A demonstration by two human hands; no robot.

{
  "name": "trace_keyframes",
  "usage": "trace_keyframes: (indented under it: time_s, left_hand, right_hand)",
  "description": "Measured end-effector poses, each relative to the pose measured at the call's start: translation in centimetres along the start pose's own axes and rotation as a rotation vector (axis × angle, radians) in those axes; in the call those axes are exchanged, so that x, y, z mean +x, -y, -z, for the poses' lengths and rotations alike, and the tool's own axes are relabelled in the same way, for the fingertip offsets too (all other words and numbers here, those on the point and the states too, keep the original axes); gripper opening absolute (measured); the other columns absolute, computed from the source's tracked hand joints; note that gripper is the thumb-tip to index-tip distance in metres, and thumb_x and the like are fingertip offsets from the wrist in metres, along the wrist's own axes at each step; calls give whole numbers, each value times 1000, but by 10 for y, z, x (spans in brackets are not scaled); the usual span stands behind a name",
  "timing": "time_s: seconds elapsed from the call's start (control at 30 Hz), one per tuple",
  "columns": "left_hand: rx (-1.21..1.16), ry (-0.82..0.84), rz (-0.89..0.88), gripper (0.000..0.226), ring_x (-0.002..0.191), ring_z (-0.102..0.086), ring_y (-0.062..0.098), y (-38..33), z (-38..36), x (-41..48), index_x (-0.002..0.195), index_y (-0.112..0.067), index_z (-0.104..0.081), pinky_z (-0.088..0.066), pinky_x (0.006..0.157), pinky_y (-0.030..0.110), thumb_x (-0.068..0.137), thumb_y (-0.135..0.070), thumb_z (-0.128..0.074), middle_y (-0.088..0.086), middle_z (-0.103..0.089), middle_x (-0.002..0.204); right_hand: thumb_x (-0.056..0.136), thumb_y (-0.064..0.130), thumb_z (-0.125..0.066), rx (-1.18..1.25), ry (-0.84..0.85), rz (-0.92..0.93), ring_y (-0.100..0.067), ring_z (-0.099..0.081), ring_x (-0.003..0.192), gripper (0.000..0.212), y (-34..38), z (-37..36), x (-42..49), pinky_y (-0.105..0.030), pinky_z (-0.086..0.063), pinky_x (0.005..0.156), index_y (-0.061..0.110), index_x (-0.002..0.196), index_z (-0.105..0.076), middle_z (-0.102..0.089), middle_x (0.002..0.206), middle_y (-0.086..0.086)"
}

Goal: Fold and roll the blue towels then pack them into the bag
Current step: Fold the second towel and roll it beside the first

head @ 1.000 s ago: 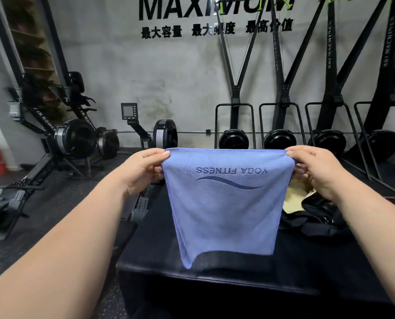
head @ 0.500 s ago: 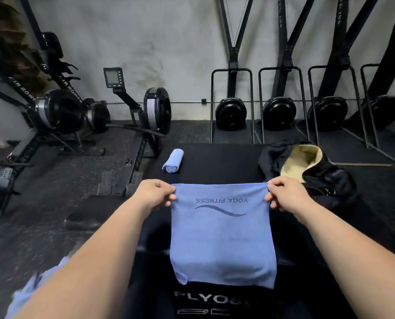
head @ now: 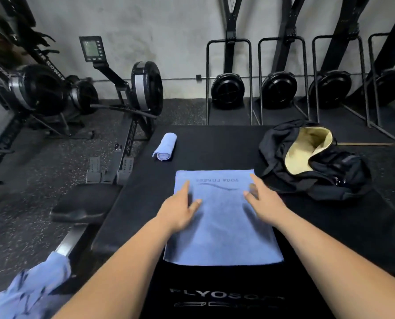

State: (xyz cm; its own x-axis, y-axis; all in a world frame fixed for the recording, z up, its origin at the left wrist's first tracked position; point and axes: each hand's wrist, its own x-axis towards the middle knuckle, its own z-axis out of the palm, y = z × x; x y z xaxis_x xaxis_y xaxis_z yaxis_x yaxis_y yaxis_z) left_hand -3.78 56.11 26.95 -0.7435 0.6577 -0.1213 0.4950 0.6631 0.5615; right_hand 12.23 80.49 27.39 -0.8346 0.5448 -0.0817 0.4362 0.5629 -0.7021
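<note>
Since the earlier frames, the blue towel (head: 221, 226) has been lowered from the air and laid flat on the black padded counter (head: 214, 146), with its printed lettering at the far edge. It is no longer pinched at the corners. The left hand (head: 180, 210) and the right hand (head: 264, 203) are laid on its upper half with fingers straight and spread and nothing gripped; both are blurred. A rolled towel (head: 165, 147) lies at the counter's far left, well apart from the flat one. The black bag (head: 339, 171), its mouth open on a cream lining, is slumped at the far right, just beside the flat towel's far right corner. A heap of blue towels (head: 30, 288) is seen at the lower left, beside the counter. The floor (head: 53, 157) is dark speckled rubber. A rowing machine (head: 143, 88) with a small monitor (head: 91, 48) stands to the left, and a row of black fan-wheel machines (head: 227, 90) is ranged along the grey concrete wall (head: 168, 31).
</note>
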Motion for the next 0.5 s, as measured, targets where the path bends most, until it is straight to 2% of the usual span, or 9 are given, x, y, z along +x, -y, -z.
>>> trace_keyframes:
  time_s: [0.03, 0.1, 0.13, 0.2, 0.37, 0.43, 0.5]
  left_hand:
    - [135, -19, -52, 84, 155, -33, 31, 10, -18, -6, 167, -18, -15, -29, 123, 41, 102, -67, -37, 5, -32, 170]
    - [354, -43, -107, 90, 163, -5, 24, 23, -43, -21, 168, -19, -12, -11, 131, 41, 98, -75, -13, 0, -8, 176]
    - [414, -57, -112, 87, 163, 7, 19, 29, -50, -24, 169, -21, -7, -1, 132, 41, 100, -73, -9, -3, 4, 176]
    - [477, -76, -109, 80, 161, 18, 15, 33, -55, -25, 169, -24, 1, 9, 131, 41, 104, -70, -8, -4, 15, 175]
    - [559, -44, -88, 82, 159, 24, 15, 30, -49, -21, 168, -27, 7, 11, 130, 45, 102, -74, -5, -2, 21, 173]
    - [547, -61, -83, 84, 161, 19, 17, 32, -49, -22, 169, -26, 1, 9, 130, 46, 101, -75, -7, -1, 14, 175]
    - [470, -134, -162, 83, 163, 5, 19, 39, -47, -30, 169, -25, -14, 4, 131, 46, 101, -73, -14, -1, -3, 177]
  right_hand:
    - [105, 43, -55, -114, 13, 37, -21, -40, 151, 68, -11, -16, -9, -33, -31, 121, 23, 165, -28, -41, 164, -5]
    - [106, 60, -35, -414, -15, 135, -19, -23, 158, 70, -30, -44, -25, -34, -21, 127, 22, 164, -29, -26, 172, -3]
    - [103, 65, -22, -518, -40, 169, -18, -16, 160, 75, -38, -52, -31, -34, -17, 129, 23, 165, -28, -19, 173, -2]
    - [98, 66, -7, -588, -86, 181, -17, -12, 160, 81, -43, -58, -35, -36, -15, 129, 25, 165, -28, -16, 174, -1]
    - [95, 63, 3, -688, -130, 142, -17, -6, 161, 81, -35, -57, -33, -44, -10, 129, 34, 165, -22, -11, 175, -2]
    - [93, 66, 6, -702, -114, 95, -19, -2, 162, 82, -32, -56, -34, -45, -9, 129, 35, 166, -18, -7, 175, -2]
    - [94, 70, 7, -675, -105, 107, -22, -3, 162, 85, -32, -51, -42, -44, -12, 129, 33, 166, -20, -11, 175, -1]
